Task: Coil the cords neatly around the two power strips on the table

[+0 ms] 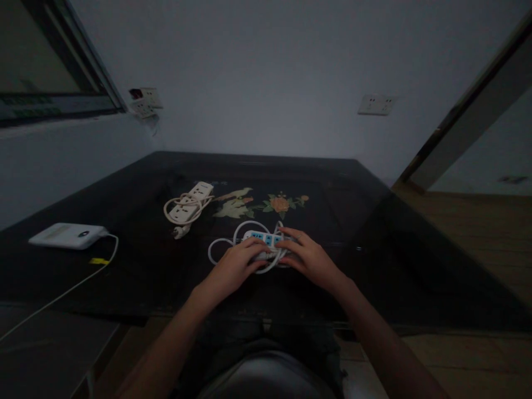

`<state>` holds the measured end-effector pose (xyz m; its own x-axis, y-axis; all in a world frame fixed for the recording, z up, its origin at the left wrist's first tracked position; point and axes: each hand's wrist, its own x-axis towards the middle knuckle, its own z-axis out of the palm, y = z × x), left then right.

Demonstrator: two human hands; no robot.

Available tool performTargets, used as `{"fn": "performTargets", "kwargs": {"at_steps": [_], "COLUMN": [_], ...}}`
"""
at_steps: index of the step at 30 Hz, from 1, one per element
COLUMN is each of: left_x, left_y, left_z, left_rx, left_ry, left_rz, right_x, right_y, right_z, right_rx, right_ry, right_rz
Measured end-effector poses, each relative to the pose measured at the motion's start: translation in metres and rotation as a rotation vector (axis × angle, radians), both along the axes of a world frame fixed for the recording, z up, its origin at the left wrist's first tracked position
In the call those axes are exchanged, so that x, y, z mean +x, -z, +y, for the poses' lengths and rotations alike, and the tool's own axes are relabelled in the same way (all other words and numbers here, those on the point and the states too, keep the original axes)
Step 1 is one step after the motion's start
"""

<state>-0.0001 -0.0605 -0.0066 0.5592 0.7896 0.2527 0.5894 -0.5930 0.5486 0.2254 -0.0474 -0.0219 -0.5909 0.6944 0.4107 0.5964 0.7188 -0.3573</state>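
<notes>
A white power strip with blue sockets [269, 240] lies near the front edge of the dark table, its white cable looped around and over it. My left hand [238, 261] grips its left part, fingers on top and thumb along the near side. At the right end, my right hand [310, 256] holds the strip and the cable loops crossing it. Farther back to the left rests a second, cream-coloured power strip [198, 192] with its cable wound around it and its plug [180, 231] at the near end.
The black table [332, 210] has a printed bird and flower pattern. A white power bank [68, 235] with a thin white cable [78, 284] lies at the left, beside a small yellow piece [100, 261]. Wall sockets [377, 105] are behind the table.
</notes>
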Motion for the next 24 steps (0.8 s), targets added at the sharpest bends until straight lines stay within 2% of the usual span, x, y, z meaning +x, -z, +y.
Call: {"fn": "performTargets", "kwargs": {"at_steps": [7, 12, 14, 19, 24], "left_x": [-0.012, -0.026, -0.038, -0.077, -0.109], "left_y": [-0.008, -0.018, -0.022, -0.036, -0.052], "left_z": [-0.001, 0.004, 0.007, 0.008, -0.003], "left_rx": [0.026, 0.007, 0.015, 0.050, 0.142], "left_ry": [-0.058, -0.113, -0.215, -0.621, -0.795], "left_rz": [0.087, 0.006, -0.081, -0.443, -0.584], "right_x": [0.006, 0.007, 0.010, 0.013, 0.015], "right_y": [0.005, 0.009, 0.013, 0.019, 0.021], "right_z": [-0.004, -0.002, -0.001, 0.001, 0.002], "right_rx": [-0.096, -0.141, -0.154, -0.143, -0.135], "right_ry": [0.038, 0.125, 0.178, 0.208, 0.238], "right_rz": [0.161, 0.288, 0.306, 0.275, 0.216]}}
